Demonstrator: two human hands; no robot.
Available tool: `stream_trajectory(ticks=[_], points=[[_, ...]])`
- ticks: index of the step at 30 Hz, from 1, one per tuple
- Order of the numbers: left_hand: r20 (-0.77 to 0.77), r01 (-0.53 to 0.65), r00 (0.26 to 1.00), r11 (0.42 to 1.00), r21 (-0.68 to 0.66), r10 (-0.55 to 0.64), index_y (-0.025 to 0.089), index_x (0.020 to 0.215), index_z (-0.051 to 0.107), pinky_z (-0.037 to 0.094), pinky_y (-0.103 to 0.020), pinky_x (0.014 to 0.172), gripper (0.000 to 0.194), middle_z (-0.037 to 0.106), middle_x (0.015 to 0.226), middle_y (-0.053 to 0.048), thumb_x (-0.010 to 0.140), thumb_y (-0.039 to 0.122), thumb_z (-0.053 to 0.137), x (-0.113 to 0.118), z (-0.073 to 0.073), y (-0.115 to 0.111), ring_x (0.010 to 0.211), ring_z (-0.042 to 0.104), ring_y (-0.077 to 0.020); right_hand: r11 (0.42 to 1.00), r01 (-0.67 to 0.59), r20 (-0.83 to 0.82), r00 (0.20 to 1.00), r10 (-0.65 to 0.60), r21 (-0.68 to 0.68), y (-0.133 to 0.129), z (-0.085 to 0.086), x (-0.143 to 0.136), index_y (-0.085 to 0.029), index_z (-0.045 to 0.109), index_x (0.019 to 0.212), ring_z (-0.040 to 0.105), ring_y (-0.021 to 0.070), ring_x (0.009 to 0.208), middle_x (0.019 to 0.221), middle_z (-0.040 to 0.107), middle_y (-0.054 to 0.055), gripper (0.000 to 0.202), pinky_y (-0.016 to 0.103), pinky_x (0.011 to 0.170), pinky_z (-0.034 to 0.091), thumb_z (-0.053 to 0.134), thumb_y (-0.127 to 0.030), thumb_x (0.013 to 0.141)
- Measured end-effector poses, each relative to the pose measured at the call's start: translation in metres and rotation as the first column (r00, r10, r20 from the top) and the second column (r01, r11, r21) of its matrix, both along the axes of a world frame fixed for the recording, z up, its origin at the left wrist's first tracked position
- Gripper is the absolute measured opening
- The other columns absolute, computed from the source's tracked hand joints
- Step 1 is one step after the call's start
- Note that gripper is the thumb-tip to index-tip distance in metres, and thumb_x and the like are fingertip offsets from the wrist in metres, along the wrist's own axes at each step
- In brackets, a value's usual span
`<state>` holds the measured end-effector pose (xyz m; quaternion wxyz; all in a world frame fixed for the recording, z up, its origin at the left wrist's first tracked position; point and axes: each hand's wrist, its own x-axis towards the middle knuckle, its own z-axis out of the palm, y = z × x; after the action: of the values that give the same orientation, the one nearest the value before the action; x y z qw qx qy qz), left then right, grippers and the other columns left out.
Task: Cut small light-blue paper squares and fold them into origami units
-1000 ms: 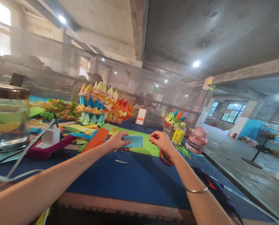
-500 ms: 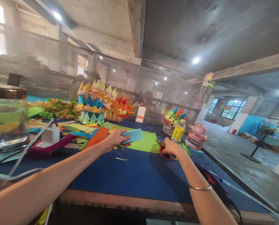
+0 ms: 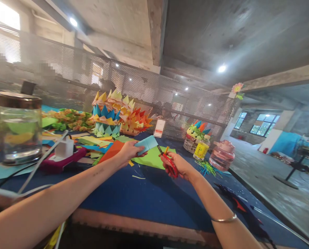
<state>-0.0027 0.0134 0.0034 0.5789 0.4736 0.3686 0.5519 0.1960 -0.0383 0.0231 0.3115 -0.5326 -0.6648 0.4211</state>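
Observation:
My left hand [image 3: 130, 152] is closed on a folded piece of light blue paper [image 3: 147, 144], pinched at its left end above the table. In my right hand [image 3: 179, 166] is a pair of scissors [image 3: 171, 166] with red handles, fingers wrapped around them. Their dark blade tip points up and left, close to the right end of the blue paper. I cannot tell whether the blades touch it. Beneath both hands lies a light green sheet [image 3: 154, 159], with an orange paper [image 3: 110, 152] to its left.
Folded paper crowns [image 3: 107, 119] stand behind the paper strips [image 3: 92, 140]. On the left are a glass jar [image 3: 20, 133] and a magenta power strip [image 3: 53, 165] with cables. A yellow-labelled bottle [image 3: 201, 149], a pink jug [image 3: 221, 156] and thin green strips [image 3: 206, 167] sit on the right.
My right hand has lifted the scissors off the table and brought them left, beside the blue paper. My left hand still holds the paper, now tilted more. The view has shifted slightly.

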Motion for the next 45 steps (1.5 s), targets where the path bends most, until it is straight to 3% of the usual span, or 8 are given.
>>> stream_trajectory(ticks=[5, 10, 15, 19, 28, 45], points=[[0.056, -0.048, 0.997, 0.999, 0.015, 0.047, 0.008, 0.077, 0.054, 0.053, -0.021, 0.051, 0.011, 0.063, 0.057, -0.004, 0.069, 0.004, 0.061, 0.000, 0.001, 0.000, 0.051, 0.063, -0.0139, 1.000, -0.016, 0.038, 0.999, 0.016, -0.022, -0.005, -0.005, -0.008, -0.019, 0.046, 0.090, 0.041, 0.0039, 0.043, 0.059, 0.044, -0.007, 0.042, 0.015, 0.038, 0.041, 0.064, -0.050, 0.068], [0.096, -0.071, 0.993, 0.997, 0.040, 0.067, 0.009, 0.076, 0.055, 0.054, -0.022, 0.053, 0.014, 0.063, 0.059, -0.004, 0.067, 0.006, 0.064, 0.000, 0.001, -0.001, 0.051, 0.063, -0.0132, 0.991, -0.133, -0.025, 0.991, 0.133, 0.009, -0.011, -0.002, -0.011, -0.019, 0.042, 0.078, 0.037, 0.0043, 0.047, 0.059, 0.037, -0.007, 0.041, 0.014, 0.039, 0.037, 0.047, -0.060, 0.075], [0.120, -0.022, 0.993, 0.999, 0.048, 0.016, 0.010, 0.070, 0.053, 0.054, -0.022, 0.053, 0.015, 0.063, 0.058, -0.004, 0.064, 0.007, 0.067, 0.002, 0.000, -0.003, 0.052, 0.063, -0.0140, 0.981, -0.185, 0.116, 0.977, 0.177, 0.062, -0.007, -0.007, -0.011, -0.018, 0.039, 0.068, 0.034, 0.0042, 0.039, 0.052, 0.036, -0.007, 0.043, 0.015, 0.032, 0.035, 0.048, -0.060, 0.074], [0.097, 0.019, 0.995, 0.999, 0.028, -0.021, 0.010, 0.069, 0.053, 0.053, -0.022, 0.051, 0.019, 0.063, 0.058, -0.004, 0.061, 0.009, 0.071, 0.006, -0.002, -0.003, 0.050, 0.063, -0.0145, 0.980, -0.185, 0.111, 0.978, 0.176, 0.077, 0.000, -0.014, -0.011, -0.018, 0.036, 0.063, 0.036, 0.0043, 0.034, 0.049, 0.037, -0.006, 0.047, 0.016, 0.030, 0.036, 0.040, -0.064, 0.076], [0.138, 0.112, 0.984, 0.993, 0.029, -0.115, 0.009, 0.077, 0.057, 0.055, -0.021, 0.056, 0.020, 0.066, 0.070, -0.006, 0.062, 0.010, 0.070, 0.008, -0.008, -0.004, 0.058, 0.065, -0.0142, 0.988, -0.141, 0.052, 0.989, 0.138, 0.069, 0.000, -0.017, -0.015, -0.019, 0.040, 0.074, 0.037, 0.0041, 0.030, 0.049, 0.038, -0.008, 0.048, 0.016, 0.028, 0.035, 0.041, -0.067, 0.074], [0.138, 0.077, 0.987, 0.996, 0.050, -0.083, 0.010, 0.071, 0.057, 0.055, -0.022, 0.059, 0.022, 0.066, 0.068, -0.005, 0.059, 0.016, 0.075, 0.009, -0.007, -0.009, 0.058, 0.065, -0.0140, 0.993, -0.105, 0.003, 0.994, 0.105, 0.056, -0.001, -0.017, -0.018, -0.017, 0.044, 0.080, 0.036, 0.0035, 0.032, 0.049, 0.039, -0.009, 0.051, 0.015, 0.029, 0.035, 0.042, -0.067, 0.073]])
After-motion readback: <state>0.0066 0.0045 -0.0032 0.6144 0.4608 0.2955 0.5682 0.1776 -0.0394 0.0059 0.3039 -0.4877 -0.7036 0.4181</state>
